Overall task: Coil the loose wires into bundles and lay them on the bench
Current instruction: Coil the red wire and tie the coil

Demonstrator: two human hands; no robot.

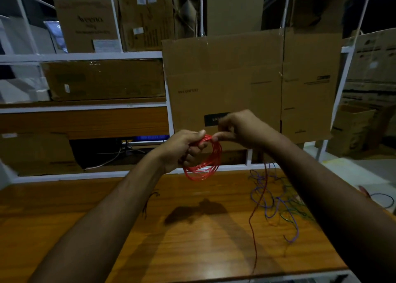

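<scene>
Head view: near, on the wooden worktop [192, 240], a red tail [254, 235] trails at right beside a tangle of purple and green wires [276, 199]. Above its far edge, the left hand [182, 149] has its grip curled round the red coil [205, 160]; the right hand [242, 128] pinches the strand at the top. Judgement: keep loops even, feed the tail slowly, avoid snagging the tangle. Cardboard boxes [246, 79] stand behind.

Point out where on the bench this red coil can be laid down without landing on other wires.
Bare bench lies left of the trailing red wire, under and between the forearms, bordered by the white rail behind. The right side is crowded with loose purple and green wires. The left hand holds the red coil.
</scene>
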